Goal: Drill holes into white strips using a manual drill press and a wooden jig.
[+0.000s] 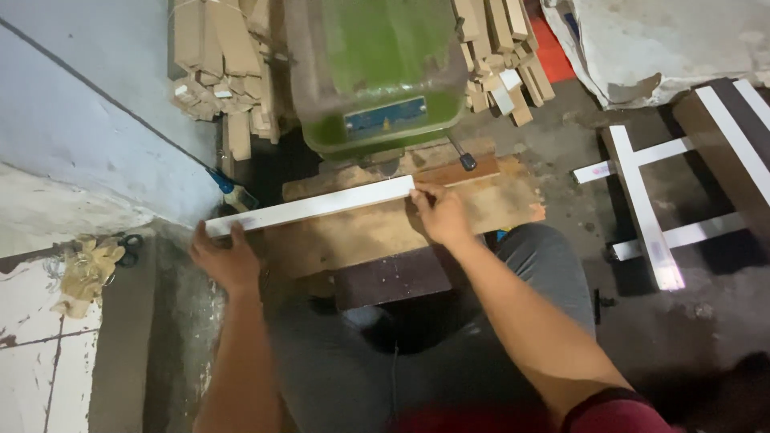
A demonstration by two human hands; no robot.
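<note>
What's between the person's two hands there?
In the head view, the white strip spans from the left hand to the right hand, lying across the wooden table below the green machine.

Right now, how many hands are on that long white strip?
2. The left hand grips the white strip near its left end; the right hand pinches its right end on the wooden table, below the green machine.

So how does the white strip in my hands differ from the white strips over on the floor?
The held strip lies on the wooden machine table, gripped by the left hand and right hand; the floor strips lie untouched. The held strip is single; the floor strips cross in a grid. Both are flat, white and long.
</note>
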